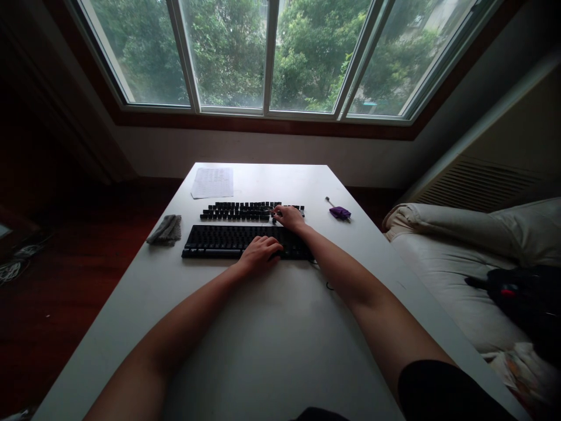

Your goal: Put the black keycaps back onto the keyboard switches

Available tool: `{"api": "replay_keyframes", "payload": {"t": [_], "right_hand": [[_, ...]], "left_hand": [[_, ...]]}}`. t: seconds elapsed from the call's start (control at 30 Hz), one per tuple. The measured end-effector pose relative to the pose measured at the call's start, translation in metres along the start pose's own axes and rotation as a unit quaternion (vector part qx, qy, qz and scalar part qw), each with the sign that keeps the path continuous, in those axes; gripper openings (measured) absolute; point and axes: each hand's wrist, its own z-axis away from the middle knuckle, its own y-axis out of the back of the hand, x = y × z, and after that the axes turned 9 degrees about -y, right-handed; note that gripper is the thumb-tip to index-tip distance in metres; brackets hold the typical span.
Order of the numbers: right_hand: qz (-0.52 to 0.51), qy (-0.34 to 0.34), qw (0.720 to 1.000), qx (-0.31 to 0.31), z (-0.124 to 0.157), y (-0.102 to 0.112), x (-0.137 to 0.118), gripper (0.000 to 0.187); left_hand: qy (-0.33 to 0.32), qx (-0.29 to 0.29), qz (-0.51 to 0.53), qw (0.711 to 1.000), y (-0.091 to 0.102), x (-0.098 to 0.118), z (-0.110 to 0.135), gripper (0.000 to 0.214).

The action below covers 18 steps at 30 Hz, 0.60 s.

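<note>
Closest to the camera is just bare white table (272, 339), with both forearms running up it toward the black keyboard (219, 241), so I'll place everything off that.

The left hand (259, 252) sits on the keyboard's near edge, a bit right of its middle. Its fingers are loosely curled and lying on the keys, not gripping anything.

The right hand (289, 216) has gone past the keyboard's far right corner to the loose keycaps (239, 211), which are laid out in rows just behind the keyboard. Those rows run left to right, parallel to the keyboard's long side. The right hand is on their right end, so it's clearly the nearer hand, and most of the caps lie to the left of its fingertips. The fingers look bunched together and point left and down at the rows. It's too small to tell whether a cap is actually pinched.

Left of the keyboard, just beside it, is a crumpled grey cloth (165, 229). Off to the right, near the table edge, there's a small purple tool (339, 212) with a thin handle. Behind the keycaps on the left is a printed sheet of paper (212, 182). Past the table is a big window (228, 52) full of trees.
</note>
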Motion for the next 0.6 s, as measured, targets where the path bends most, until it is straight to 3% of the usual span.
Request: {"api": "replay_keyframes", "payload": {"t": [0.6], "right_hand": [[-0.006, 0.003, 1.0, -0.008, -0.0012, -0.0017, -0.0011, 0.035]], "left_hand": [[0.004, 0.001, 0.003, 1.0, 0.0006, 0.001, -0.0009, 0.023]]}}
